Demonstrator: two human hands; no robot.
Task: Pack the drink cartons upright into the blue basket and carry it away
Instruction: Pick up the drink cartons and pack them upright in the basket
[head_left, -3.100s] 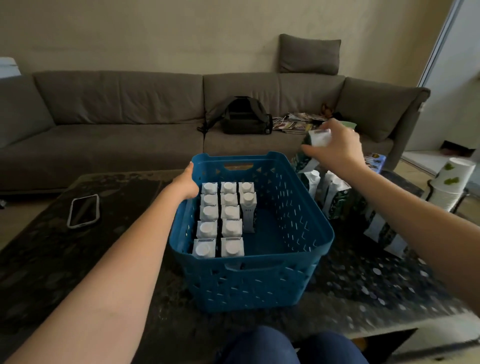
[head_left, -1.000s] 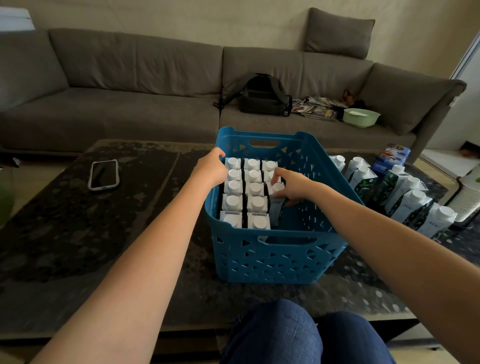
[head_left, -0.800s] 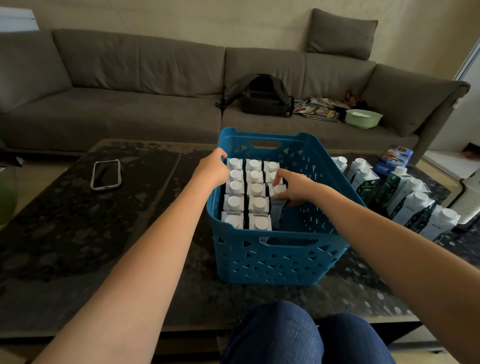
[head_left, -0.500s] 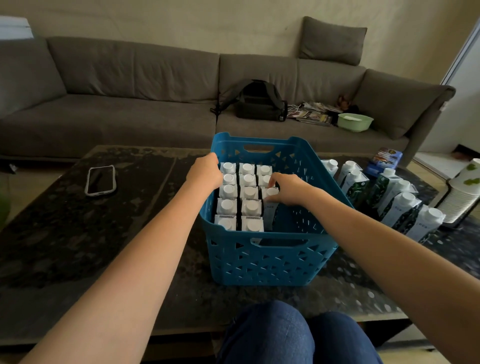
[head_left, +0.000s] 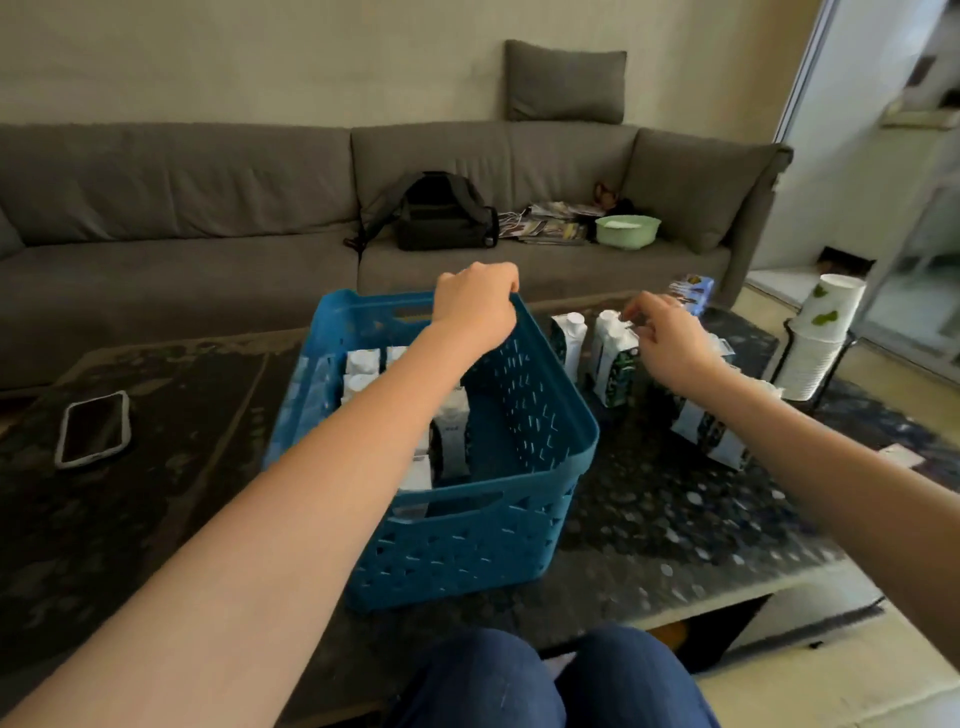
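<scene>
The blue basket (head_left: 524, 415) stands on the dark table (head_left: 675, 514), with several white-capped drink cartons (head_left: 451, 415) upright in its left part. My left arm hides many of them. My left hand (head_left: 478, 306) is closed over the basket's far right rim corner. Right of the basket several more cartons stand in a row. My right hand (head_left: 670, 338) is over them, fingertips pinched at the top of one carton (head_left: 615, 358) that stands on the table. Another carton (head_left: 569, 338) stands between it and the basket.
A phone (head_left: 93, 428) lies on the table's left side. A stack of paper cups (head_left: 826, 332) in a wire holder stands at the right edge. A small blue box (head_left: 693, 291) sits behind the cartons. On the grey sofa are a black backpack (head_left: 441, 213), magazines and a green bowl (head_left: 627, 229).
My right hand has left the basket and moved right to the cartons on the table. My left hand has shifted from the basket's left rim to its far right corner.
</scene>
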